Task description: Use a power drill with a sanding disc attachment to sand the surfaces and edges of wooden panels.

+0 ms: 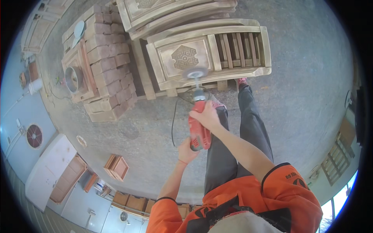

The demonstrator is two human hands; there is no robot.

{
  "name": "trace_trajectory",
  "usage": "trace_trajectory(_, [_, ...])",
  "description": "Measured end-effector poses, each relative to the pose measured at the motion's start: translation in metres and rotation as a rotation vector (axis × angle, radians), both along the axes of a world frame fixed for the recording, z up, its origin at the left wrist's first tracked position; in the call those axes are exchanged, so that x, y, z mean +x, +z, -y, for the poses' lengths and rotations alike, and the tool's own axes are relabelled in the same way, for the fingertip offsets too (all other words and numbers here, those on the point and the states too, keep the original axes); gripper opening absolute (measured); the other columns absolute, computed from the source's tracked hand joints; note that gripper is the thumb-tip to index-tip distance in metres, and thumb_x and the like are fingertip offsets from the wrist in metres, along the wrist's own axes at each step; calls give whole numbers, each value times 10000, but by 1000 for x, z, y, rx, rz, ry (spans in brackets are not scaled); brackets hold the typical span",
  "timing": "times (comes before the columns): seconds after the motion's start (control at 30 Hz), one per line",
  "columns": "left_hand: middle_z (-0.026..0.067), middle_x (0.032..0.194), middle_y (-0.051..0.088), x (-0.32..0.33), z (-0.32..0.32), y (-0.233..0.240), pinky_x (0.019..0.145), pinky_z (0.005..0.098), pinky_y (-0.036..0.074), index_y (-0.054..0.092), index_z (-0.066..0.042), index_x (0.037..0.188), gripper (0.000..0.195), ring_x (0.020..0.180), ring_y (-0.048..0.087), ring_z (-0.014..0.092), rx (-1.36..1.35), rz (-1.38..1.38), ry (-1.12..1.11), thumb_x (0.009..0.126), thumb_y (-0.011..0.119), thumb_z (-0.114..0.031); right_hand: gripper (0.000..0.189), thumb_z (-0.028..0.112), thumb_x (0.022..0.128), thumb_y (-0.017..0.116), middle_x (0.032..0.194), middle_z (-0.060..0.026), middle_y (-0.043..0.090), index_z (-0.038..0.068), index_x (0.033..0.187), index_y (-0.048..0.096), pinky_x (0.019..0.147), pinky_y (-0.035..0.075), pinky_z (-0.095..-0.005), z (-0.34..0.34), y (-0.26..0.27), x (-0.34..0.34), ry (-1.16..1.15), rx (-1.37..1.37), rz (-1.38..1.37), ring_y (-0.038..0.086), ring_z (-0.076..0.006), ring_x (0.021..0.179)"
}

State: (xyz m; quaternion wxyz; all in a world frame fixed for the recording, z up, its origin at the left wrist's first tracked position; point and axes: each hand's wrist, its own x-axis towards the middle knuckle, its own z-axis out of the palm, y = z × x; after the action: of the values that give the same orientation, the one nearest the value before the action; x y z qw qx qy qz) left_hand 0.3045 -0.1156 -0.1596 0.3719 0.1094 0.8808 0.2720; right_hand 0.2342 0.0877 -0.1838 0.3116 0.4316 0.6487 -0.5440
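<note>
My right hand (209, 116) is wrapped around the front of a red power drill (195, 125). Gripping the drill's rear end is my left hand (186, 150). A shaft in the metal chuck (199, 95) carries a round disc (195, 74), blurred as if spinning. The disc overlaps the near edge of a carved wooden panel (166, 62), just below its geometric medallion (185, 57); I cannot tell whether they touch. Vertical slats (240, 50) fill the panel's right part. A black cord (174, 125) loops beside the drill.
More wooden panels (180, 16) are stacked behind, on a wooden pallet (145, 75). Stacked wood blocks (106, 62) stand left, bearing a metal ring-shaped container (73, 79). Small wooden frames (116, 167) and a ring (81, 141) lie on the concrete floor (151, 125).
</note>
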Motion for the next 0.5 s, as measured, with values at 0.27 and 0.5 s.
trace_trajectory(0.27, [86,852,648,-104,33,24,627,318,490,606,-50,1124,504,673,602,249,275,17,136,636,725,-90,636,355,731,747,1009,-182,587,-5,1120,396,764,523,-358,39,15,-50,-738,-299,-123,637,-275,845])
trace_trajectory(0.5, [102,876,593,-231,16,-4,533,258,417,546,-44,1078,308,543,455,147,599,1386,1081,772,523,-66,691,242,741,785,1029,-153,541,41,1201,311,648,554,-378,34,-5,-122,-990,-492,-195,614,-244,823])
